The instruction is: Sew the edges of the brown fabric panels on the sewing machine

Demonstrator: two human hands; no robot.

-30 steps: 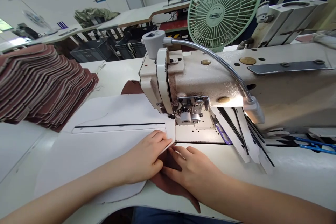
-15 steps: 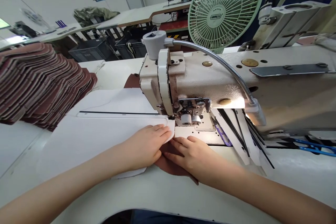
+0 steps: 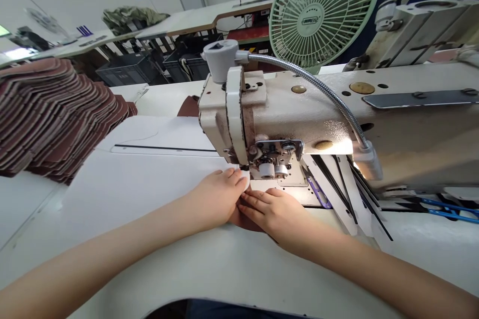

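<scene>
A large white panel point(image 3: 142, 184) with a long black-edged slot lies left of the sewing machine point(image 3: 228, 109), its right corner under the machine's needle area. My left hand point(image 3: 220, 194) rests on that corner, fingers together and pressing it down. Beneath it, a brown piece point(image 3: 245, 220) shows between my hands. My right hand point(image 3: 275, 214) lies on this brown piece with its fingers stretched out, just right of my left fingertips. The needle itself is hidden.
Stacked brown pieces point(image 3: 48, 114) stand at the left. Right of the needle area lie purple snips point(image 3: 320, 192), white and black strips point(image 3: 348, 194) and blue-handled scissors point(image 3: 449, 209). A green fan point(image 3: 310, 20) stands behind the machine, whose lamp point(image 3: 366, 159) is lit.
The white panel has shifted and turned slightly, its slot now higher and further under the machine head. My left hand has moved a little forward and right; less of the brown piece shows.
</scene>
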